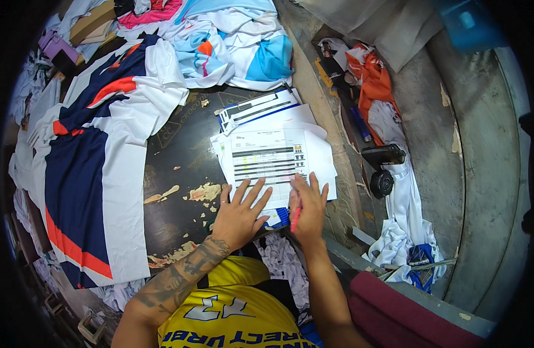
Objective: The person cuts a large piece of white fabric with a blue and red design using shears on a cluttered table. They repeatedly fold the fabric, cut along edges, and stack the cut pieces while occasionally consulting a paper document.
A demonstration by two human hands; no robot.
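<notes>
A printed form (261, 153) with dark rows, small shirt pictures and faint yellow marks lies on top of loose white sheets on the dark table. Across its lower left corner my left hand (239, 213) rests with fingers spread. My right hand (309, 210) is over the form's lower right part, closed on a pink pen (296, 219); the pen's tip is hard to make out. Behind the form, a blue-edged clipboard (223, 123) with more papers sticks out. A small blue item (283, 217) shows at the table edge between my hands.
A navy, white and orange jersey (75, 180) drapes over the table's left side. White and light-blue fabric (238, 52) is heaped at the back. On the right, a ledge bears orange cloth (371, 81), a black wallet-like object (384, 154), a round black object (382, 182) and white fabric strips (406, 203).
</notes>
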